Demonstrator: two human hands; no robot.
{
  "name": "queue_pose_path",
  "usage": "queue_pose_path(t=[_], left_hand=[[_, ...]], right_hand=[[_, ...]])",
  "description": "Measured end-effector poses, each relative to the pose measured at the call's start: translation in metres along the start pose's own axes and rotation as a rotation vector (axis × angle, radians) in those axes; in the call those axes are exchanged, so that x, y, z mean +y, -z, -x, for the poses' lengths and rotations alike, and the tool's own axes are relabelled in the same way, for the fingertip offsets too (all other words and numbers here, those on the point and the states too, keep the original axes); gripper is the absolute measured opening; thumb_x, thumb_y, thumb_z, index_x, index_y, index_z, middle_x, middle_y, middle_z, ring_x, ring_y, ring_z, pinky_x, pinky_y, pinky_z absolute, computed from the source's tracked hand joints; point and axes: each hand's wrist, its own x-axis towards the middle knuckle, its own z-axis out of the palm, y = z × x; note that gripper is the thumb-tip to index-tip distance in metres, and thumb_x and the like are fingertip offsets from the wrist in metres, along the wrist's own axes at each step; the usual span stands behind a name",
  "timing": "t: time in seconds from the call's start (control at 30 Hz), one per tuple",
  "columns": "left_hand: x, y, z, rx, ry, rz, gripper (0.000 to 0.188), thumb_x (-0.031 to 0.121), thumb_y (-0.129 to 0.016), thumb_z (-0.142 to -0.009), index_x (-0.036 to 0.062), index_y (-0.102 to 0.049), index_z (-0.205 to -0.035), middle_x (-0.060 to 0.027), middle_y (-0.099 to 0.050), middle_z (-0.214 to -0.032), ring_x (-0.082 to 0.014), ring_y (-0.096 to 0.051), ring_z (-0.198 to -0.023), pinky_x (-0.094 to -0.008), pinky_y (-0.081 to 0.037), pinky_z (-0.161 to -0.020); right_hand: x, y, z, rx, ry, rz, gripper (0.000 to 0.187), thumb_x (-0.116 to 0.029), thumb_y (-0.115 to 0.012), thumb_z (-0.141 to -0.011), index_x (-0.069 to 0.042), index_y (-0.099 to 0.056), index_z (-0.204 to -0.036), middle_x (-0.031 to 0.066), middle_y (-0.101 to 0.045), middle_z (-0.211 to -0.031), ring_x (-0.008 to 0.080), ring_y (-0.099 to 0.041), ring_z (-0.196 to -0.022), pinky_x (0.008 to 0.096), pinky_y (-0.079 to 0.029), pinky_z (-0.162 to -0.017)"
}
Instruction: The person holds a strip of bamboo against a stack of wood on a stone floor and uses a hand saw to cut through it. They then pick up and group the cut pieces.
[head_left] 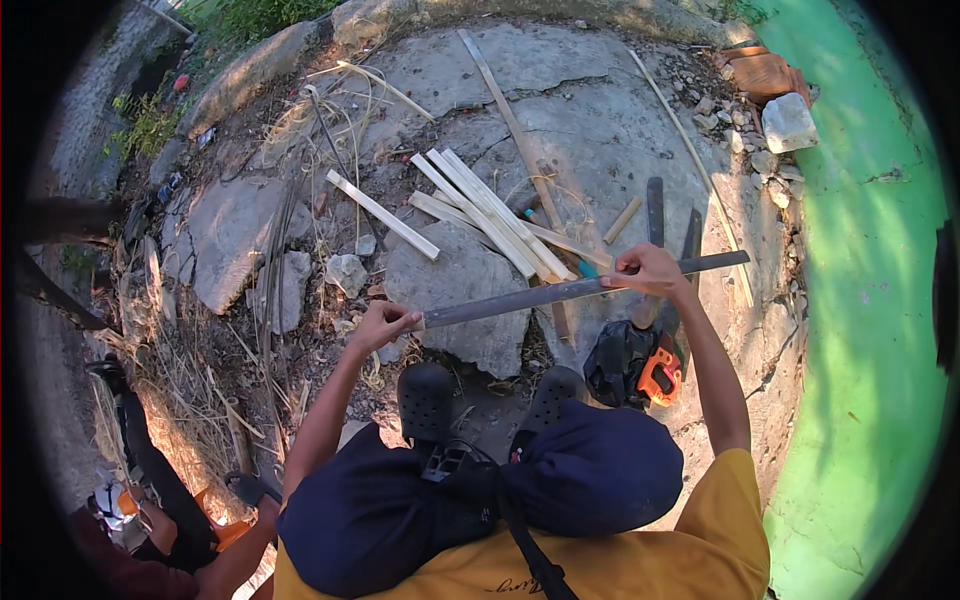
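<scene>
A person squats with a dark grey slat held across the centre of the frame, tilted so that its right end lies higher. The left hand, left of centre, pinches the slat's left end between thumb and fingertips. The right hand, right of centre, has its thumb and fingers closed on the slat, and the slat's right end sticks out beyond it.

Above the slat, near the middle of the frame, a loose stack of pale wooden strips lies on cracked, pale rock. One separate pale strip rests to the left of the stack, and a short stick lies to its right. A long brown slat runs down from the top centre. Just below the right hand, a saw with an orange handle lies beside a black bag.

At upper right a whitish stone block sits at the edge of a bright green surface. Two dark clogs show at lower centre, and another person is partly visible at lower left.
</scene>
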Motion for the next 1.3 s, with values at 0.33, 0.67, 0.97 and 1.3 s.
queue_pose_path(t=[0.33,0.67,0.97,1.3], left_hand=[[0.117,0.027,0.044,0.100,-0.332,-0.811,0.031,0.030,-0.066,-0.099,0.0058,-0.065,-0.117,-0.0152,-0.066,-0.109,-0.0343,-0.065,-0.105,-0.0447,-0.051,-0.092],[0.216,-0.055,-0.059,-0.060,-0.407,-0.815,0.047,0.038,-0.066,-0.098,0.0035,-0.058,-0.129,-0.0168,-0.064,-0.119,-0.0332,-0.062,-0.114,-0.0439,-0.050,-0.098],[0.163,-0.146,-0.200,0.112,-0.569,-0.565,0.069,0.054,-0.068,-0.094,0.0042,-0.049,-0.138,-0.0191,-0.061,-0.125,-0.0310,-0.062,-0.114,-0.0426,-0.051,-0.095],[0.268,-0.178,-0.318,-0.283,-0.518,-0.666,0.098,0.069,-0.078,-0.076,0.0039,-0.042,-0.140,-0.0186,-0.066,-0.111,-0.0365,-0.066,-0.105,-0.0447,-0.052,-0.086]], right_hand=[[0.001,0.033,-0.052,0.090,0.379,0.332,0.064,-0.069,-0.085,-0.060,-0.011,-0.071,-0.082,0.0074,-0.061,-0.064,0.0316,-0.065,-0.070,0.0432,-0.047,-0.068],[0.038,-0.019,-0.107,0.362,0.464,0.395,0.023,-0.042,-0.078,-0.081,-0.022,-0.079,-0.093,0.0008,-0.071,-0.093,0.0205,-0.065,-0.100,0.0427,-0.039,-0.091],[0.013,-0.047,-0.050,1.007,0.208,-0.154,0.036,-0.016,-0.075,-0.084,-0.013,-0.070,-0.120,0.0105,-0.064,-0.112,0.0314,-0.062,-0.109,0.0450,-0.046,-0.098],[0.069,-0.223,0.143,0.782,-0.630,-0.093,0.046,-0.026,-0.082,-0.086,0.000,-0.057,-0.115,0.0190,-0.065,-0.110,0.0347,-0.067,-0.101,0.0457,-0.054,-0.087]])
